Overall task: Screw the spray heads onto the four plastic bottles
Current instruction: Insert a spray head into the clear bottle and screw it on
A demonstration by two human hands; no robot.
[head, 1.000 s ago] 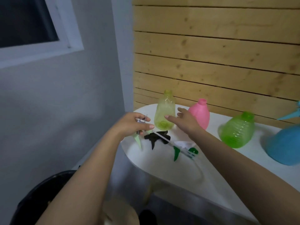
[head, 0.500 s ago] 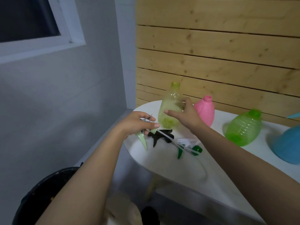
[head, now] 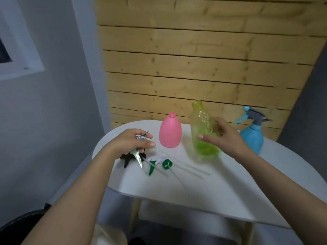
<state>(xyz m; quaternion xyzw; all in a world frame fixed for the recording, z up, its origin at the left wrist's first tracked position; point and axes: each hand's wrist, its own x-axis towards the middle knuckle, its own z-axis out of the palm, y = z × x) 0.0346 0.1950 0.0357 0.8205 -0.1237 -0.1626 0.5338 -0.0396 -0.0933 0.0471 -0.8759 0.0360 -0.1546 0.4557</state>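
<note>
Our right hand [head: 224, 137] is wrapped around the yellow-green bottle [head: 203, 128], fingers curled on its side; it looks lifted just off the white table [head: 203, 188], neck open. Our left hand [head: 131, 141] is closed on a pale green spray head [head: 138, 153], trigger pointing down. A black spray head [head: 126, 158] and a white-and-green spray head [head: 159, 162] lie just beside it. The pink bottle [head: 170, 132] stands uncapped between our hands. The blue bottle [head: 252, 134], far right, already has its head on.
</note>
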